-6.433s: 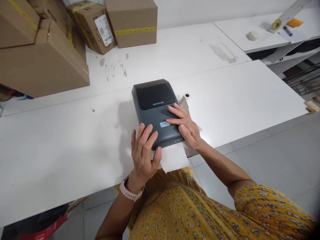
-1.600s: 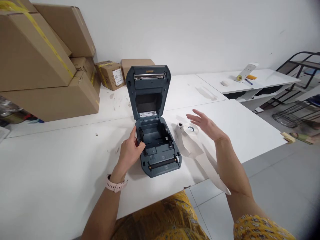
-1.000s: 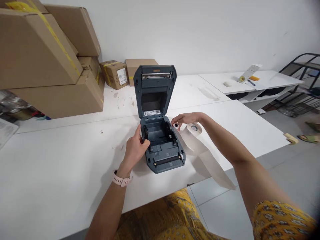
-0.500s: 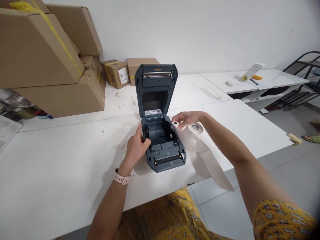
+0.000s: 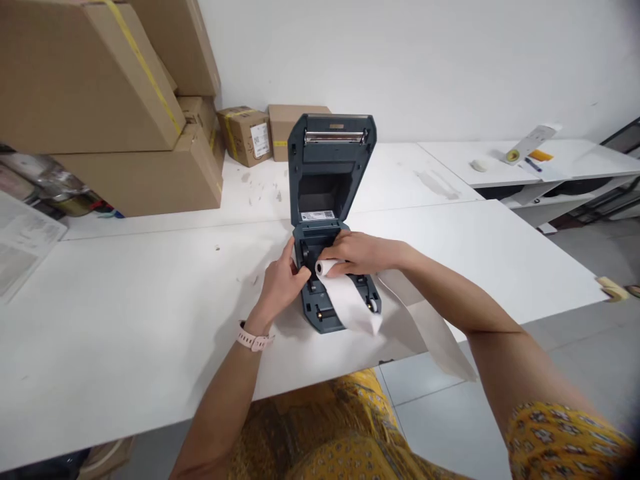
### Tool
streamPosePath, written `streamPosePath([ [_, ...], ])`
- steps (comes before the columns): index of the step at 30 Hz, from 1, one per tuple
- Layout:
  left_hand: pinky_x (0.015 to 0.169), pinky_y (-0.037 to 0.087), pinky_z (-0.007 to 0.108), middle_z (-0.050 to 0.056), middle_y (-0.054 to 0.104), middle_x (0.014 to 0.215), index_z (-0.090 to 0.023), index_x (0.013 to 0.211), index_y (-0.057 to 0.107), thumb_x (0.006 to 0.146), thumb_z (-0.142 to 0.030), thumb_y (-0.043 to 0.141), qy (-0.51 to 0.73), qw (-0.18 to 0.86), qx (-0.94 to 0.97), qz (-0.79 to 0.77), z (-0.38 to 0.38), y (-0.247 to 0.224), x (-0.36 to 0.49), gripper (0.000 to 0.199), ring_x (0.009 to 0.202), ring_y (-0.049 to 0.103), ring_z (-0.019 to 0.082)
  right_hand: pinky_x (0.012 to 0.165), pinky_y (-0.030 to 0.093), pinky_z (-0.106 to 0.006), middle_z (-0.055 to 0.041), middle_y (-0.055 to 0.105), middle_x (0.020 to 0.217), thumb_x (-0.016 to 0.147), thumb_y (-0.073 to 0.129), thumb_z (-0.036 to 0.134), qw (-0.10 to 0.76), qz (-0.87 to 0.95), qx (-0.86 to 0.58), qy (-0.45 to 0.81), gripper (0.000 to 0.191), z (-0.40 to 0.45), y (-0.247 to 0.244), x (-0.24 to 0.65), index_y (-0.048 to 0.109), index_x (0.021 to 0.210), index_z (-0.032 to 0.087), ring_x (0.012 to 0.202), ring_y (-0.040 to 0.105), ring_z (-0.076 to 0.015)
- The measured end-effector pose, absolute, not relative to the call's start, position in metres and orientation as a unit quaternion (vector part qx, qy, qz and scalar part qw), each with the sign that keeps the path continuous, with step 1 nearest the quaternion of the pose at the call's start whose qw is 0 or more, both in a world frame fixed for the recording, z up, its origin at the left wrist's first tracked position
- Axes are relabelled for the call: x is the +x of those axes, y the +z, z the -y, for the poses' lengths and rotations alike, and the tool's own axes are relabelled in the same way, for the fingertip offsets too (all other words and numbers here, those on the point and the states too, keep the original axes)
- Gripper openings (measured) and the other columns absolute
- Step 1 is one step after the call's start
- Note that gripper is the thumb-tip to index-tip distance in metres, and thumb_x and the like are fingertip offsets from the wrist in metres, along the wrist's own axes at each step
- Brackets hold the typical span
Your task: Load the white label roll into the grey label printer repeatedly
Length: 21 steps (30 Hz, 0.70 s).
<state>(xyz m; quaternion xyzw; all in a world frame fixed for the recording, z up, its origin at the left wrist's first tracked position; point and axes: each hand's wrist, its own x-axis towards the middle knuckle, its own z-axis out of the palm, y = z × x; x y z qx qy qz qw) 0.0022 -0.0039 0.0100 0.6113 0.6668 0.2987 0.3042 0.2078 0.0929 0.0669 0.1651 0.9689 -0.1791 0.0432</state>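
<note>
A dark grey label printer (image 5: 327, 168) stands on the white table with its lid raised. My left hand (image 5: 281, 288) grips the printer's left side, thumb over the rim at the open bay. Above that bay, my right hand (image 5: 367, 252) is wrapped round a small white paper roll (image 5: 327, 268). A loose end hangs from the roll across the front of the printer, partly covering the black roller (image 5: 327, 313). To the right, another pale paper strip (image 5: 437, 340) droops over the table's front edge; its upper part is hidden behind my right arm.
Large cardboard boxes (image 5: 135, 173) are stacked at the left, with smaller boxes (image 5: 245, 137) by the wall. A clear-wrapped packet (image 5: 25, 240) lies at the far left. On the right-hand table sit a white stand (image 5: 533, 143), a pen (image 5: 533, 165) and an orange object (image 5: 541, 155).
My right hand has moved left with the paper roll, from beside the printer to over its open bay. My left hand stays on the printer's side. The view has shifted slightly.
</note>
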Motion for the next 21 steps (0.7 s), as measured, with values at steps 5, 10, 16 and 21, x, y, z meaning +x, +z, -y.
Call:
streamPosePath([
  [5, 0.072, 0.047, 0.034, -0.002, 0.063, 0.075, -0.021, 0.163, 0.034, 0.085, -0.033, 0.058, 0.31, 0.315, 0.579, -0.685, 0.007, 0.01, 0.006, 0.083, 0.074, 0.063, 0.022, 0.098, 0.043, -0.045, -0.0114, 0.075, 0.091, 0.108, 0.042, 0.037, 0.088, -0.982, 0.145, -0.088, 0.037, -0.086, 0.049, 0.203, 0.067, 0.124, 0.015, 0.087, 0.065, -0.0261],
  [10, 0.099, 0.051, 0.048, 0.014, 0.061, 0.141, -0.024, 0.16, 0.039, 0.084, -0.038, 0.063, 0.381, 0.328, 0.556, -0.662, 0.004, -0.008, 0.008, 0.081, 0.125, 0.06, 0.035, 0.105, 0.041, -0.047, -0.0146, 0.078, 0.102, 0.107, 0.044, 0.034, 0.093, -0.978, 0.173, -0.064, 0.035, -0.081, 0.045, 0.2, 0.067, 0.124, 0.013, 0.096, 0.07, -0.0278],
  [16, 0.111, 0.047, 0.052, 0.012, 0.059, 0.15, -0.025, 0.162, 0.033, 0.087, -0.038, 0.065, 0.422, 0.421, 0.529, -0.604, 0.0, -0.019, 0.006, 0.082, 0.134, 0.058, 0.034, 0.115, 0.035, -0.052, -0.0115, 0.08, 0.096, 0.109, 0.037, 0.037, 0.049, -0.983, 0.167, -0.05, 0.042, -0.078, 0.041, 0.207, 0.065, 0.131, 0.014, 0.094, 0.073, -0.0261],
  [21, 0.11, 0.049, 0.052, 0.012, 0.06, 0.149, -0.026, 0.161, 0.035, 0.086, -0.035, 0.066, 0.432, 0.429, 0.522, -0.597, 0.001, -0.015, 0.007, 0.082, 0.129, 0.062, 0.034, 0.124, 0.026, -0.053, -0.0122, 0.079, 0.108, 0.111, 0.029, 0.049, -0.002, -0.985, 0.165, -0.054, 0.057, -0.066, 0.039, 0.223, 0.052, 0.15, 0.015, 0.107, 0.073, -0.0266],
])
